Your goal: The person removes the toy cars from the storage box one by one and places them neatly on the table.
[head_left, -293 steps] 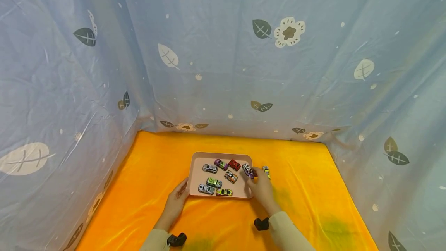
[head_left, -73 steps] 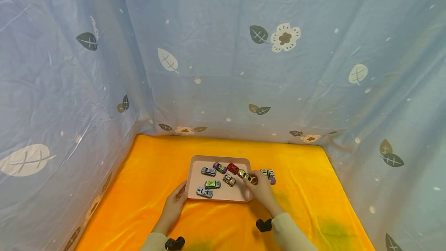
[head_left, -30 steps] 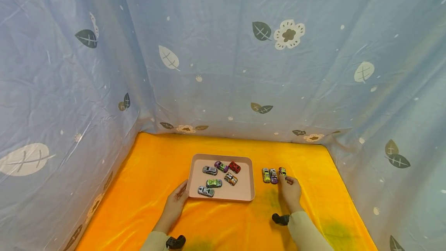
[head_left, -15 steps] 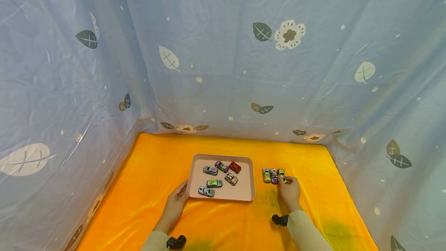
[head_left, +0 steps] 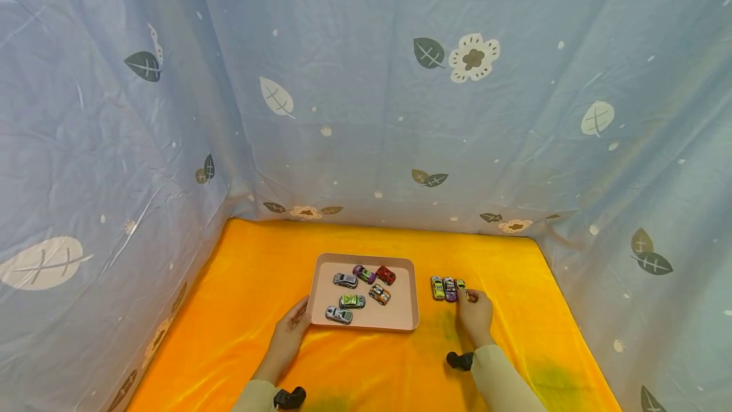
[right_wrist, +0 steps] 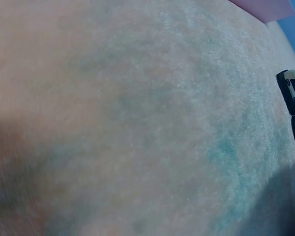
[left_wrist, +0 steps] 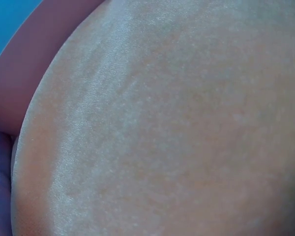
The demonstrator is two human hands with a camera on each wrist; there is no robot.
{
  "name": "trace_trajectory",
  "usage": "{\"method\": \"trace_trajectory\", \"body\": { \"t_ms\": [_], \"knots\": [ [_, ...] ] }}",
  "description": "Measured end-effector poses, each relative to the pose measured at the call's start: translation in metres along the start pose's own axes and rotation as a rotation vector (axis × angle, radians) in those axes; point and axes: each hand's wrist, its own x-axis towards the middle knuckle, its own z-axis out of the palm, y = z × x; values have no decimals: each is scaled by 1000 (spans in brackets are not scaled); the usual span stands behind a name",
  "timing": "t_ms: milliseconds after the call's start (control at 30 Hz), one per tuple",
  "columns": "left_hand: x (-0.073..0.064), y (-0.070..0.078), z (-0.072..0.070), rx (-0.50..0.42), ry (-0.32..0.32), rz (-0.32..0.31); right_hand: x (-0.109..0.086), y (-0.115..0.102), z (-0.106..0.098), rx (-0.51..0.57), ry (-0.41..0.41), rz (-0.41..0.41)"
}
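My left hand [head_left: 286,336] holds the front left corner of a pink tray [head_left: 397,313], its fingers partly hidden at the rim. In the left wrist view, a bit of the hand [left_wrist: 0,167] shows beside the tray wall [left_wrist: 19,83]. Right of the tray, my right hand [head_left: 477,315] pinches a yellow toy car [head_left: 461,285], whose near end the fingers cover. It stands at the right end of a side-by-side row, beside a purple-and-white toy car [head_left: 450,290] and a yellow-green toy car [head_left: 437,288].
Inside the tray lie several more toy cars, among them a red one [head_left: 386,275], an orange one [head_left: 380,294], a green one [head_left: 352,301] and a silver one [head_left: 345,280]. A yellow cloth [head_left: 366,361] covers the table. Blue patterned curtains [head_left: 354,81] enclose the back and sides.
My right hand took a purple-and-white car, then a yellow one, out of the tray to the row at the right. Lately it slid the yellow one left against its neighbour. The left hand stayed.
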Motion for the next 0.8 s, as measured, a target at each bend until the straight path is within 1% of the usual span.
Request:
{"method": "trace_trajectory", "body": {
  "t_ms": [233,333,467,600,667,733,800],
  "knots": [
    [0,-1,0,-3,2,10,3,2,2,1,17,5],
    [0,0,0,0,2,14,4,3,1,-3,12,12],
    [-1,0,1,8,6,20,2,2,-5,14,-39,38],
    [-1,0,1,20,15,3,-2,-1,-13,54,-93,56],
    [-1,-1,0,17,14,3,-6,-2,-17,78,-88,49],
    [0,-2,0,1,12,9,-9,-3,-19,83,-65,28],
    [0,-2,0,-16,7,15,-12,-5,-19,62,-42,-8]
  ]
}}
